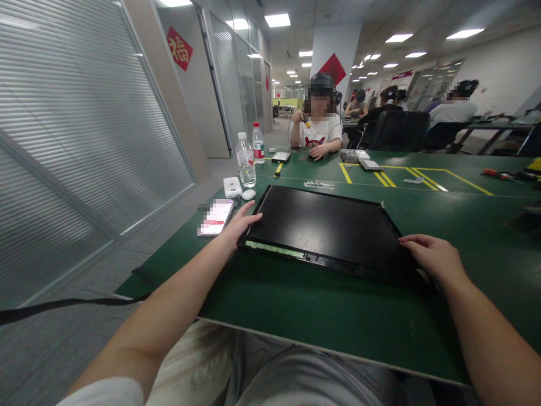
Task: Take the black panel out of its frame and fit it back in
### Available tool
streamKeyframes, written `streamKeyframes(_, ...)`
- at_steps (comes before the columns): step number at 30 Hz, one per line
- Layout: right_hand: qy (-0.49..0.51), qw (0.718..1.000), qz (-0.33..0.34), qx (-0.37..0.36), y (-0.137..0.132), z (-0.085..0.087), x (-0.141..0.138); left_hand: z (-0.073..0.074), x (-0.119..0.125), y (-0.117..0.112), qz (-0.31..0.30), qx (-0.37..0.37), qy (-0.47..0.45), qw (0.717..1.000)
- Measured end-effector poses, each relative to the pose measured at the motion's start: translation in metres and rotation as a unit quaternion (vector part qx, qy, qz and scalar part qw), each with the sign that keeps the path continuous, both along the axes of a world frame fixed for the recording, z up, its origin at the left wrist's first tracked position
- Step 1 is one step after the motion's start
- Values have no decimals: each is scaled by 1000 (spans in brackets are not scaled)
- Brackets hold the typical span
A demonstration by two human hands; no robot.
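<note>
Fingers of the left hand (237, 226) are spread out at the left side of the screen (325, 223), with the thumb reaching over its rim. I cannot tell if they grip it or just keep it steady, as some of them are hidden.

Just past that hand, by the left edge of the worktop (321, 316), lies a phone (217, 217). Next come a white box (232, 187), a clear bottle (245, 163), a small round white thing (248, 194) and a red-capped bottle (258, 144).

A green strip (273, 248) runs along the left part of the screen's near side. The big black screen lies face up, set back a little from the worktop's near edge. I cannot tell if all of it touches the worktop.

At its right side, the right hand (442, 260) pinches the rim between thumb and finger.

To do this well, I would hold only the rim, use both hands the same amount, and keep the screen flat. Pushing on the shiny middle could mark it, and the green strip looks easy to hurt. Keep the left corner off the phone, too.
</note>
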State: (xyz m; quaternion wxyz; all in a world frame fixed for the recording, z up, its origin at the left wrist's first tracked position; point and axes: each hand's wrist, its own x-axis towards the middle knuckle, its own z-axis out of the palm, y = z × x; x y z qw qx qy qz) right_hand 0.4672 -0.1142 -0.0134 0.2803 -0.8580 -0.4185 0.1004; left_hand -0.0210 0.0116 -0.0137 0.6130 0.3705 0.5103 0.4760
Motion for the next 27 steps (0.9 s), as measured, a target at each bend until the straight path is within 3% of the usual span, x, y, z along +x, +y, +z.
streamKeyframes(8, -9, 999, -2, 31, 1, -6, 5, 10, -2, -9, -58, -20, -18, 998)
streamKeyframes(14, -4, 1000, -4, 14, -1, -2, 0, 14, 1, -14, -61, -29, -4, 998)
streamKeyframes(27, -8, 999, -9, 32, 2, -5, 2, 8, -1, -13, -84, 20, 13, 996)
